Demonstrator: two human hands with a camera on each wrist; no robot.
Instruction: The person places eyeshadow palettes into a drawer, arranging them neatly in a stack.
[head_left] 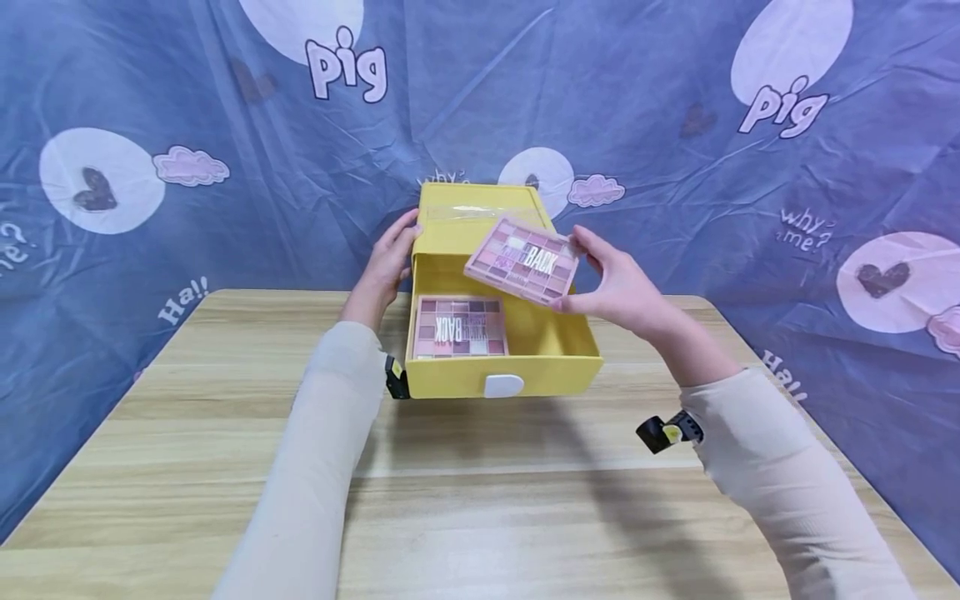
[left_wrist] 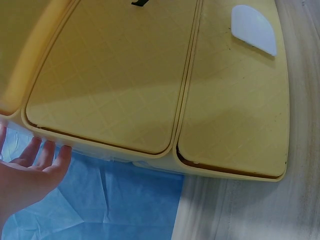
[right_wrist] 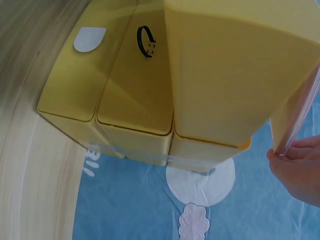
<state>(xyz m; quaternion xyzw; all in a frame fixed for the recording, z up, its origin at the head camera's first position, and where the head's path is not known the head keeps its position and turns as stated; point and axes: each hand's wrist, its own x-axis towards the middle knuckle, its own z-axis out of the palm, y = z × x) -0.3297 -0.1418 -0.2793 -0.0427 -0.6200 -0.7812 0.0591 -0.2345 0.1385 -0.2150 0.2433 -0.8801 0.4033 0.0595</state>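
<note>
Backdrop [head_left: 637,75], right hand [head_left: 621,287] at palette [head_left: 522,260] edge

Free right side in drawer [head_left: 555,379], lower palette [head_left: 461,327] blocking left, raised palette [head_left: 523,261] overhanging back

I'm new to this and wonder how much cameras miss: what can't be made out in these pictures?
Head view: lower yellow plastic drawer fronts, hidden by the pulled-out yellow drawer.
Head view: smaller print on the flat pink rectangular palette in the right hand, too small to read.
Left wrist view: part of the black curved strap, cut off by the top edge.
Right wrist view: part of the palette, cut off by the right edge.
</note>
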